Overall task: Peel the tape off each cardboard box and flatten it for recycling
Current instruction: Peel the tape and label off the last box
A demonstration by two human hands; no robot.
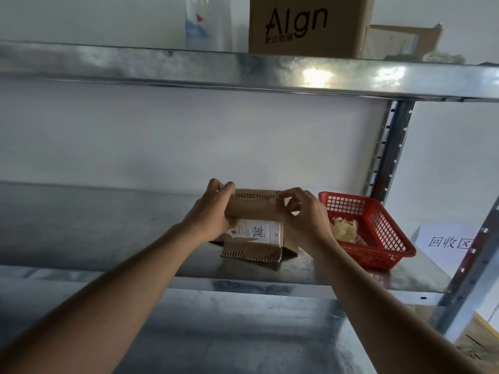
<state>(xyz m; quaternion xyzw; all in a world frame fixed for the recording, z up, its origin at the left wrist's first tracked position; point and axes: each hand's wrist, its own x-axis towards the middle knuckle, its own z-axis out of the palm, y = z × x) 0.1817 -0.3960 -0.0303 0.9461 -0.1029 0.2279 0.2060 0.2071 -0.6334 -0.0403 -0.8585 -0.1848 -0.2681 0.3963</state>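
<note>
1. Sitting at the lower centre of the frame on a metal shelf (108, 230), a small cardboard box (253, 211) is held up on one side, its long axis running left to right across the picture, a white label (260, 232) facing the camera.
2. Its left end is gripped by the left hand (213, 209), fingers curled over the top edge.
3. At the upper right corner of the box, something is pinched between thumb and fingertips of the right hand (302, 211); it is judged to be a tape end, though the tape itself cannot be made out.
4. A peel would therefore be drawn leftward along the long axis, toward the bracing hand.
5. Just right of the box, a red basket (386, 255) holding crumpled pale scraps (345, 230) is seen, nearer the right hand.
</note>
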